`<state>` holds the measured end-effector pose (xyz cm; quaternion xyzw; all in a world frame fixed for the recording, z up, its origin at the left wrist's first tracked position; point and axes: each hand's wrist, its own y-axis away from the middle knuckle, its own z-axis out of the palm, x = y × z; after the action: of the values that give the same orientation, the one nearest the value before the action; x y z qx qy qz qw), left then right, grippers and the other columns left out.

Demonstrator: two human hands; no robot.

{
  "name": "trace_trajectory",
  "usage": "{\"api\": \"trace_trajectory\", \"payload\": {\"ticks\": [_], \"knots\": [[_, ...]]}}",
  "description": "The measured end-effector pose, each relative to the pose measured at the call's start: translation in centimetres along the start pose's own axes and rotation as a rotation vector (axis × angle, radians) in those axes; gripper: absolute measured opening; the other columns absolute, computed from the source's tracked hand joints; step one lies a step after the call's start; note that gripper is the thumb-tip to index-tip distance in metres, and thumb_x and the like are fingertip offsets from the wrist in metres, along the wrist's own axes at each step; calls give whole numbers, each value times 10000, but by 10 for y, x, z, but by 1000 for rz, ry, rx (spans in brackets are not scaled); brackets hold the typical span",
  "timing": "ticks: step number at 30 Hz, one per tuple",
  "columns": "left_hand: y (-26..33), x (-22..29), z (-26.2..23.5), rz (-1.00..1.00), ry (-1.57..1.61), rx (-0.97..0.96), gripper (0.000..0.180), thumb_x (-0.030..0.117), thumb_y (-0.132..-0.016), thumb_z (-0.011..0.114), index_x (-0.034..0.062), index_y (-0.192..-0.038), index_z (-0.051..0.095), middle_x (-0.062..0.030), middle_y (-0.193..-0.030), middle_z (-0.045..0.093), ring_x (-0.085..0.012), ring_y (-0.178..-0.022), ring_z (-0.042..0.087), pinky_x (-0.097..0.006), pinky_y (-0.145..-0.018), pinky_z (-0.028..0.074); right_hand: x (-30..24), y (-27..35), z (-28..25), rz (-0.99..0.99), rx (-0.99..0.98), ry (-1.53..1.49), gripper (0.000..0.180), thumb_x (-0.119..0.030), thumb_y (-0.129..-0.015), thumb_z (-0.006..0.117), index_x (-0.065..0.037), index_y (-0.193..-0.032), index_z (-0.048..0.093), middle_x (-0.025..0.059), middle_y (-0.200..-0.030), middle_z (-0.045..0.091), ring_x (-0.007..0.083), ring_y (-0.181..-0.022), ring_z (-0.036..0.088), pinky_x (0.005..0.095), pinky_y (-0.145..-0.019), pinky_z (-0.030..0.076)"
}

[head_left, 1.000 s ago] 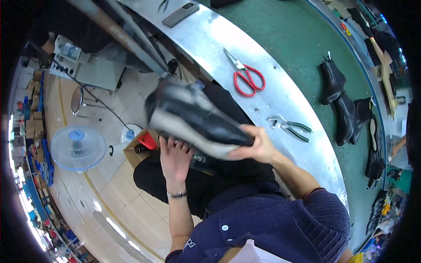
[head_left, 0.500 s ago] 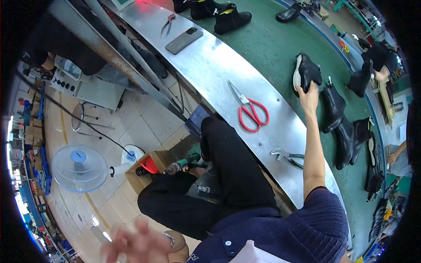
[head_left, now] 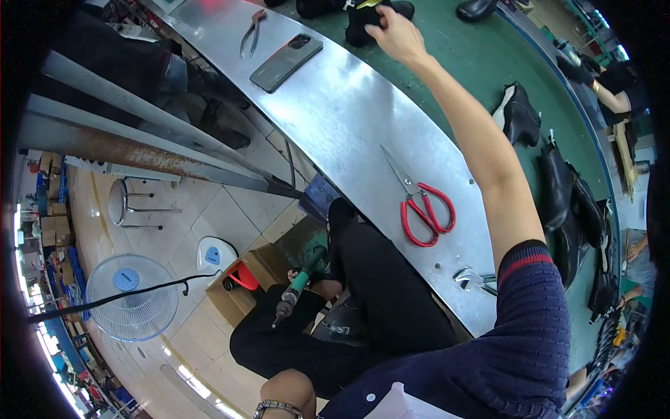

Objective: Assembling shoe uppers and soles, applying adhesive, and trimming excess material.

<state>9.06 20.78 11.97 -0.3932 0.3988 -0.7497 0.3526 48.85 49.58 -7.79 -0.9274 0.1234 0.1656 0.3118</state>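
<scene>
My right hand (head_left: 401, 36) is stretched across to the far side, its thumb and fingers closed at the upper part of a black ankle boot (head_left: 357, 32) with a yellowish lining. Part of that boot is hidden behind the hand. A black shoe with a white sole edge (head_left: 517, 115) lies on the green belt (head_left: 457, 84), beyond my right forearm. Of my left arm only the wrist with a metal bracelet (head_left: 279, 406) shows at the lower edge; the hand itself is out of the picture.
On the metal bench (head_left: 349, 133) lie red-handled scissors (head_left: 427, 215), a phone (head_left: 287, 63), red-handled pincers (head_left: 252, 31) and a tool with a metal head (head_left: 469, 278). More black boots (head_left: 555, 185) stand at the right. A green heat tool (head_left: 296, 286), carton (head_left: 241, 290) and fan (head_left: 132, 297) are at the lower left.
My right hand has let go of the white-edged shoe, leaving it on the belt, and moved far left to the ankle boot. My left hand has dropped out of view. The view has shifted.
</scene>
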Motion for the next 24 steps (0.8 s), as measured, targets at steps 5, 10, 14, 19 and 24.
{"api": "trace_trajectory", "payload": {"ticks": [5, 10, 14, 19, 24], "knots": [[2, -7, 4, 9, 463, 201, 209, 104, -925, 538, 30, -1109, 604, -89, -1107, 606, -247, -1077, 550, -398, -959, 412, 1, -6, 7, 144, -82, -212, 405, -337, -893, 621, -58, -1186, 594, 84, -936, 657, 207, -845, 636, 329, -744, 509], [4, 5, 1, -36, 284, 123, 210, 107, -899, 587, 51, -1099, 610, -88, -1068, 603, -242, -1037, 554, -378, -957, 413, 29, -14, -20, 300, -108, -401, 359, -327, -917, 608, -40, -1133, 611, 44, -855, 639, 138, -729, 608, 273, -666, 502], [-2, 40, -8, -211, 443, 38, 272, 151, -866, 654, 96, -1130, 618, -88, -1108, 588, -214, -1069, 525, -379, -967, 401, 12, -21, -49, 392, -122, -601, 332, -318, -937, 597, -25, -1090, 624, 11, -791, 624, 83, -636, 586, 227, -604, 496], [47, 54, -59, -575, 350, 167, 466, 374, -916, 526, 8, -1205, 508, -152, -1214, 545, -332, -1229, 445, -516, -1050, 341, -55, 21, -178, 90, -246, -858, 243, -290, -962, 572, -53, -913, 579, -53, -650, 462, 45, -566, 432, 209, -536, 363], [85, 36, -20, -1088, -265, -36, 570, -13, -752, 713, -36, -1272, 481, -128, -1190, 561, -225, -1152, 549, -368, -1021, 408, -154, 111, -300, 2, -420, -983, 257, -293, -930, 609, -38, -952, 629, -2, -648, 560, 88, -557, 548, 235, -527, 433]]}}
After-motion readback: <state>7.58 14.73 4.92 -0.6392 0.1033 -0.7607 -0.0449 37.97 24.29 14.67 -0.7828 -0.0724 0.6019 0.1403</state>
